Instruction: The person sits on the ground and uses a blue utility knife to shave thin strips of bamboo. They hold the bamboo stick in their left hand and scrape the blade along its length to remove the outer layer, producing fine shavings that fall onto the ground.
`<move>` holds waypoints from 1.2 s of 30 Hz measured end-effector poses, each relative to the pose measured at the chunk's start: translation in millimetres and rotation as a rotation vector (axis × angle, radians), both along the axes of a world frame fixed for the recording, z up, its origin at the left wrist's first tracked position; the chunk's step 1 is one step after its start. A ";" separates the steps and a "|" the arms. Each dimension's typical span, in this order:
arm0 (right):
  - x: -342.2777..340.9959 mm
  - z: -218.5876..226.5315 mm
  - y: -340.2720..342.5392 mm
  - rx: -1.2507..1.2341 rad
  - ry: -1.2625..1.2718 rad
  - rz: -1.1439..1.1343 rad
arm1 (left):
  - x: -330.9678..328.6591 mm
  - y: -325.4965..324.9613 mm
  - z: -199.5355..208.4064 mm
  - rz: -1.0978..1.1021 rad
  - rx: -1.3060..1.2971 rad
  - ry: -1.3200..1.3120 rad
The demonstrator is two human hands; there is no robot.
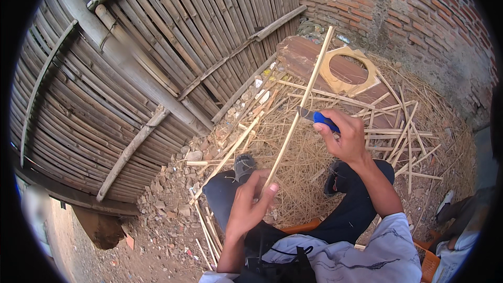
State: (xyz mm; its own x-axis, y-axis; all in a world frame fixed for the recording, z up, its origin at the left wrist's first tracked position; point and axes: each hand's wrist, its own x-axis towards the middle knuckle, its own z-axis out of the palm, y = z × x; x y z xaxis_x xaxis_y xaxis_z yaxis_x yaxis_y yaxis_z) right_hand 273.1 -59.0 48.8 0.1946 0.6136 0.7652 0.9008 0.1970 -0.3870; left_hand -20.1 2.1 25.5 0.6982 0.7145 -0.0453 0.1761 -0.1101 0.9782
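Strip (305, 93), long and pale, slants between the knees, its far end over the brown board (296, 52) and its near end in the left hand (249, 202), pinched between thumb and fingers. The right hand (343, 133) is closed round the blue handle of a knife (320, 119), whose blade crosses the strip about midway, apparently against it. The work on this piece looks under way: the strip is in one length, but whether its surface is partly trimmed is too fine to tell. Similar loose strips (401, 137) lie crisscrossed to the right, and more slats (205, 230) rest beside the left forearm; which are finished and which remain cannot be told. Straw-like fibres (304, 170) cover the ground.
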 end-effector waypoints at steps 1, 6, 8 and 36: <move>2.0 -1.6 0.1 -0.002 0.001 -0.005 | 3.9 0.4 -2.0 0.025 -0.022 -0.025; 2.3 2.4 -0.3 -0.013 0.010 0.000 | 19.8 0.1 -16.0 0.207 -0.005 -0.118; 2.3 2.8 0.3 -0.020 0.007 0.011 | 18.2 0.4 -20.8 0.234 0.025 -0.110; 169.1 35.4 39.2 -0.335 0.144 -0.546 | -59.9 -6.4 -30.2 0.188 0.028 0.137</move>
State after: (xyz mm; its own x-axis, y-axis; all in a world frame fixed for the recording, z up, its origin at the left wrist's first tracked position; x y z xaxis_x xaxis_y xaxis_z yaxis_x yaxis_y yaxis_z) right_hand 442.3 -19.9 84.1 0.6314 0.5986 0.4931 0.7721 -0.4257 -0.4718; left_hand -80.0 -4.3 -4.7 0.5413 0.8338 -0.1090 0.3271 -0.0893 0.9408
